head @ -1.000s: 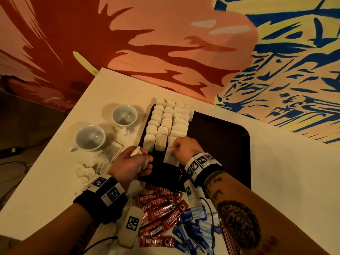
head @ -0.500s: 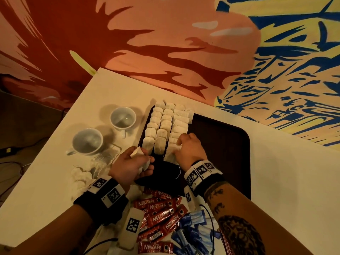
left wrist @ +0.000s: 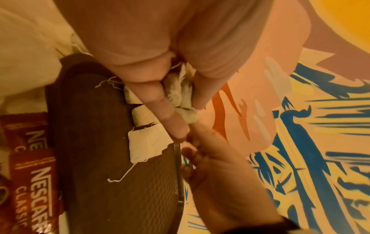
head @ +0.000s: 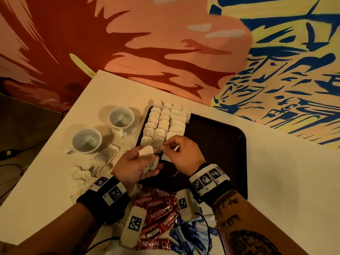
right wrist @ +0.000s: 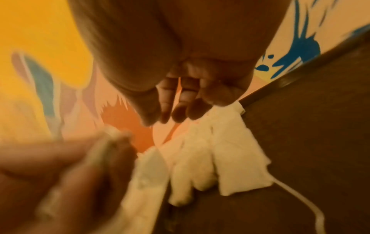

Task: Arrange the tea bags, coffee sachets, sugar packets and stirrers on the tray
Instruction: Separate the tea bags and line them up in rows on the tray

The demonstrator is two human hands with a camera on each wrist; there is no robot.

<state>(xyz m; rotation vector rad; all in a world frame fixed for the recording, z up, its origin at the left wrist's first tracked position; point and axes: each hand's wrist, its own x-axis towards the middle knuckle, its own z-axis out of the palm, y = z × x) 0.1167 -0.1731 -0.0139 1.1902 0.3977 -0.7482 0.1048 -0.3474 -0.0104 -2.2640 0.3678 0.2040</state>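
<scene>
Tea bags being laid out on a dark tray

The left hand (head: 137,165) grasps a small bunch of tea bags (head: 147,153) over the near-left corner of the tray (head: 217,144). The right hand (head: 184,154) hovers just beside it with fingers loosely curled; whether it pinches anything cannot be told. Three rows of tea bags (head: 165,124) fill the tray's left end. Nescafe sachets (head: 158,208) and blue sugar packets (head: 189,236) lie on the table at the tray's near edge; two white cups (head: 86,140) stand off its left edge.
</scene>
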